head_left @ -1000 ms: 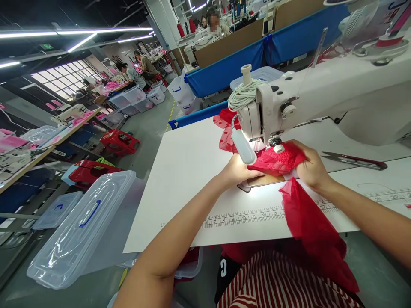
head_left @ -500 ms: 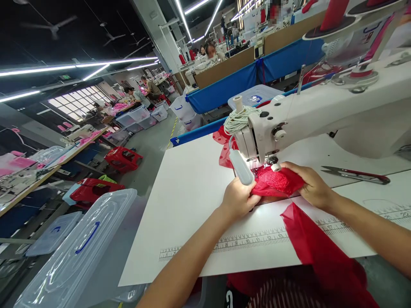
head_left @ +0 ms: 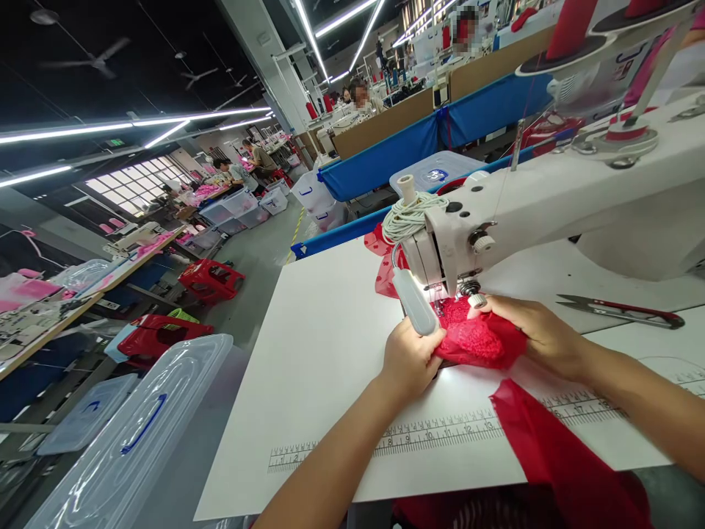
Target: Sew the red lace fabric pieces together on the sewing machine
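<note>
Red lace and mesh fabric lies bunched under the needle area of a white sewing machine. My left hand pinches its left edge, just below the grey clip-on lamp. On the other side my right hand grips the fabric's right part, its fingertips by the presser foot and partly hidden. A separate-looking strip of red cloth hangs over the table's front edge. Behind the machine head, more sheer red fabric rests on the table.
Thread snips lie right of my right hand on the white table, which has a printed ruler. A lidded clear bin stands at left. Red thread cones rise above the machine. Other people sit at machines farther off.
The view has tilted slightly, so the table sits lower. My right hand has shifted its hold, and the lace part of the fabric is spread more openly beside the needle.
</note>
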The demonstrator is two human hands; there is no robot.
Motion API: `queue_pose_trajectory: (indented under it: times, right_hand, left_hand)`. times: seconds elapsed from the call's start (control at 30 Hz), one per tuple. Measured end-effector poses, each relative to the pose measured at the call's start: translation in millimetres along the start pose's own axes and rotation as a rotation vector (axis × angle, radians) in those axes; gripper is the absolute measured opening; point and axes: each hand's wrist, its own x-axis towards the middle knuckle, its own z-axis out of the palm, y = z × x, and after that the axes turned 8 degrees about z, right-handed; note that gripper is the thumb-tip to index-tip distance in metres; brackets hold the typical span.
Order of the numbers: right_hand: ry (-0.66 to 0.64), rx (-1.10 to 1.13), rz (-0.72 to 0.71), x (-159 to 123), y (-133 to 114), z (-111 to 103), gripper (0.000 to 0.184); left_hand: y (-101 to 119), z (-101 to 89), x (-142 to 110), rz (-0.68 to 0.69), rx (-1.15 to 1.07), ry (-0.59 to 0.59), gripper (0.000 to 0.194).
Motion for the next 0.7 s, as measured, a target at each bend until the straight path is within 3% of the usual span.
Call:
queue_pose_trajectory:
  times: [0.1, 0.2, 0.3, 0.47, 0.57, 0.7]
  right_hand:
    - [-0.073, -0.041, -0.066, -1, 4, 0, 0.025]
    - [-0.07, -0.235, -0.082, -5, 4, 3, 0.037]
    - [-0.072, -0.439, -0.121, -7, 4, 7, 0.031]
    - [0.033, -0.48, -0.3, -3, 10, 14, 0.032]
    - [0.008, -0.471, -0.371, -1, 15, 15, 0.033]
    - [0.003, -0.472, -0.34, -2, 22, 16, 0.035]
  left_hand:
    - [0, -2.4, -1, 0.058, 0.054, 0.021, 0.014]
    - [0, -0.5, 1, 0.151, 0.156, 0.101, 0.021]
    - [0, 3.1, 4, 0.251, 0.194, 0.124, 0.027]
    - [6, -7.2, 4, 0.235, 0.229, -0.043, 0.029]
    - [15, -23.9, 2, 0.192, 0.12, -0.148, 0.024]
    - [21, -37.1, 0, 0.158, -0.014, -0.218, 0.07]
